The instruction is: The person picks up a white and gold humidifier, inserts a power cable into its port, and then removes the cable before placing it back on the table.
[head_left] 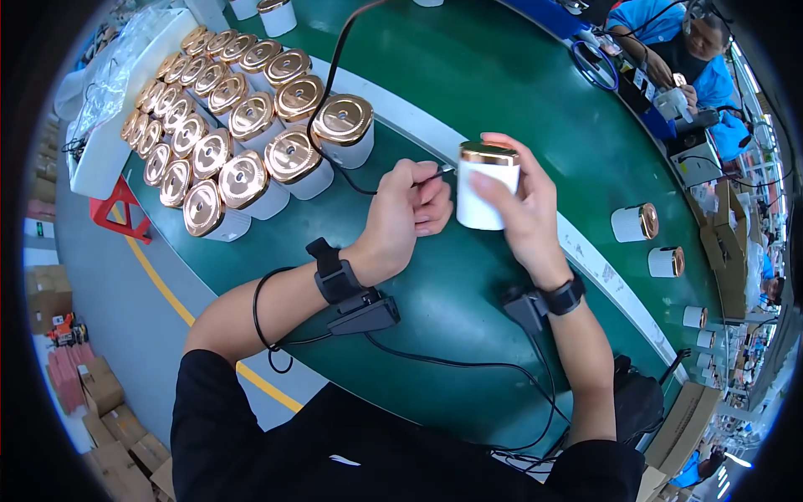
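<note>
My right hand (529,201) is wrapped round a white rounded canister (478,205) with a shiny rose-gold top, holding it upright above the green table. Facing it, my left hand (406,205) pinches the end of a black cable (333,79), which comes down from the top of the view. A small light-coloured tip (447,168) points from the left fingers at the canister's side, near its gold band; whether it touches or enters is too small to tell. Left of my left hand stand several rows of similar gold-topped canisters (291,156).
A white foam tray (90,171) with clear plastic wrap lies at the far left. Along the green table (435,293) runs a pale strip (598,266). Several canisters (636,223) lie at the right. Cables hang from both wrist straps. A co-worker (669,50) sits opposite.
</note>
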Demonstrator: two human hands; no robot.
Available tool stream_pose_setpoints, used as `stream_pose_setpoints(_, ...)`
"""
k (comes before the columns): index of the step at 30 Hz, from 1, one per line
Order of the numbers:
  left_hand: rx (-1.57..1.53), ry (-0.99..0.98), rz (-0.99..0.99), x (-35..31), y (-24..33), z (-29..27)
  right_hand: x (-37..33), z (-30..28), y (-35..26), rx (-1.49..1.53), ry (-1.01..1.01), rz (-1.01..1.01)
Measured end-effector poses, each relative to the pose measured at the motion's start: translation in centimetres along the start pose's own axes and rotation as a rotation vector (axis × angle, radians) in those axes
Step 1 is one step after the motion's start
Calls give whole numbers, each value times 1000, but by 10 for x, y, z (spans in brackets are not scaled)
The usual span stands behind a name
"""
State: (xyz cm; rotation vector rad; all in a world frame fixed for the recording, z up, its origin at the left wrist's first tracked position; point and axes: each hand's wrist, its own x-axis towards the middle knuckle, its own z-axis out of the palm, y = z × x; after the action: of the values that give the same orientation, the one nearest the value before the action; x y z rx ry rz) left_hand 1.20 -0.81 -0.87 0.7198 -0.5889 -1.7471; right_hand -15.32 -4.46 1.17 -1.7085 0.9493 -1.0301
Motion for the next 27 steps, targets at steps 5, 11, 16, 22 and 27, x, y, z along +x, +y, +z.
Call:
stream_pose_setpoints(5, 37, -155, -7, -4, 4, 6, 3, 0, 14, 800, -73, 327)
stream_pose_setpoints(11, 202, -139, -25, -7, 4, 13, -4, 4, 12, 661, -21, 178)
stream_pose_setpoints(16, 211, -118, -57, -7, 1, 12, -4, 3, 10, 659, 21, 164)
stream_pose_setpoints(22, 212, -192, -154, -4, 3, 8, -4, 2, 5, 509, 39, 143)
stream_pose_setpoints(27, 122, -193, -221, -3, 4, 6, -4, 3, 2, 361, 56, 143)
